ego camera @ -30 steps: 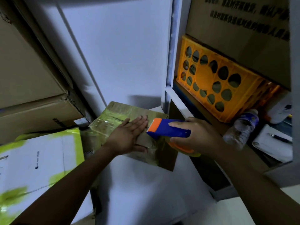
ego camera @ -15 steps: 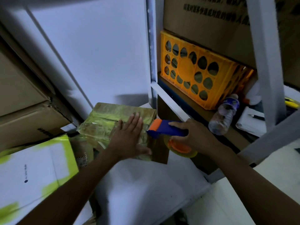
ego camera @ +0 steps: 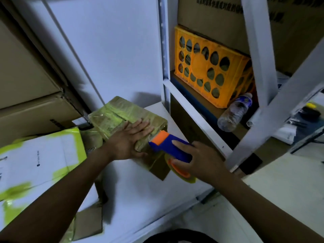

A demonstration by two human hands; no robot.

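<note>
A small cardboard parcel point(ego camera: 115, 113), wrapped in yellowish tape, lies on a white table point(ego camera: 140, 199). My left hand point(ego camera: 128, 141) presses flat on the parcel's top with straight fingers. My right hand point(ego camera: 198, 160) grips a blue and orange tape dispenser point(ego camera: 168, 146). The dispenser's orange front edge touches the parcel's near right corner. Its roll of tape hangs below my fingers, partly hidden by them.
Brown cartons point(ego camera: 29, 95) are stacked at the left. A white box with green tape point(ego camera: 35, 165) lies at the near left. A white metal rack point(ego camera: 256, 67) at the right holds an orange crate point(ego camera: 210, 67), a plastic bottle point(ego camera: 235, 113) and papers.
The camera has swung right and down, so the rack post now crosses the view. My right hand has drawn the dispenser toward the parcel's near right corner. My left hand stays pressed on the parcel.
</note>
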